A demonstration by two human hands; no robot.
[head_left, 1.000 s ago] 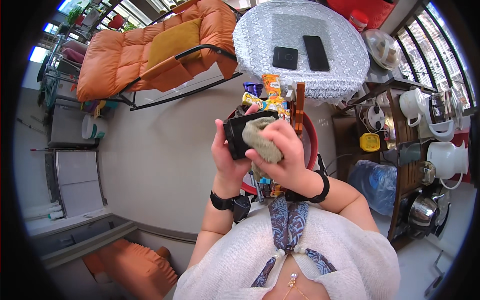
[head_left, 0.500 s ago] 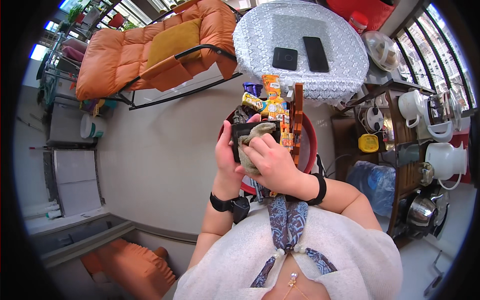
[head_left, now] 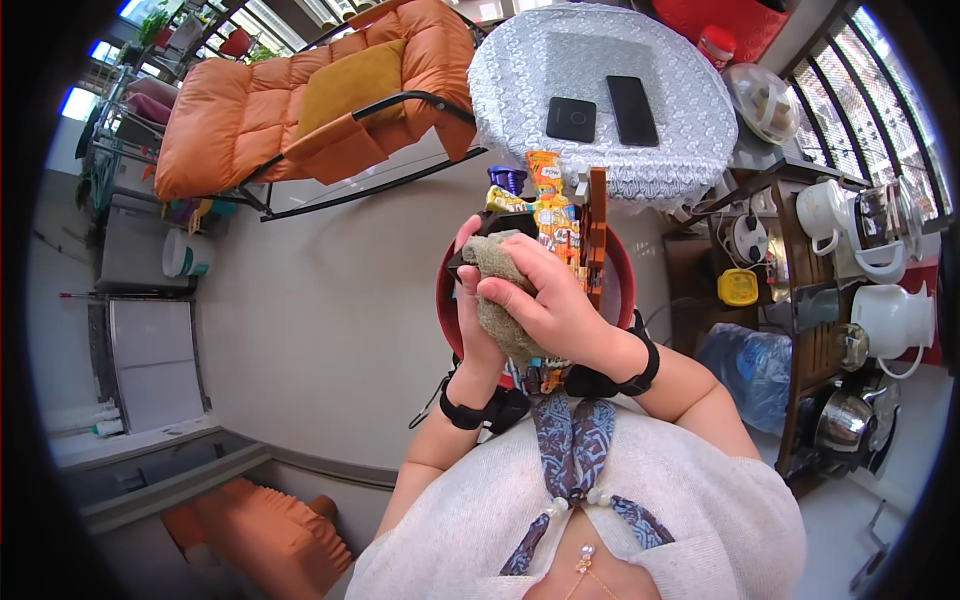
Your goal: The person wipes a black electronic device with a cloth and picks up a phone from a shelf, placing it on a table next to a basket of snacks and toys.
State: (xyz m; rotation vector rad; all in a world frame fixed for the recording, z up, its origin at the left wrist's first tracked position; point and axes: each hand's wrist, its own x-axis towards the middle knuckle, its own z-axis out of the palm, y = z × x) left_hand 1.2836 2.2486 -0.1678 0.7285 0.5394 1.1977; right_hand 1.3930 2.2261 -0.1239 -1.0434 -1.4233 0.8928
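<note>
Left hand point(head_left: 480, 325): fingers are curved around black box point(head_left: 508, 226), which shows partly beyond their tips; its full outline I cannot see well | Right hand point(head_left: 560, 305): fingers grip grey-green cloth point(head_left: 507, 332), bunched under them against the box | Below both hands' fingers: red tub point(head_left: 623, 285) | Just beyond right fingers: orange-yellow printed piece point(head_left: 551, 214)

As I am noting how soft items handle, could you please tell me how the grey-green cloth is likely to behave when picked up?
The grey-green cloth is probably floppy, since it bunches under the right hand. Its rough, fuzzy-looking surface suggests that it would not be slippery. Being crumpled fabric, it seems unlikely to roll or break.
</note>
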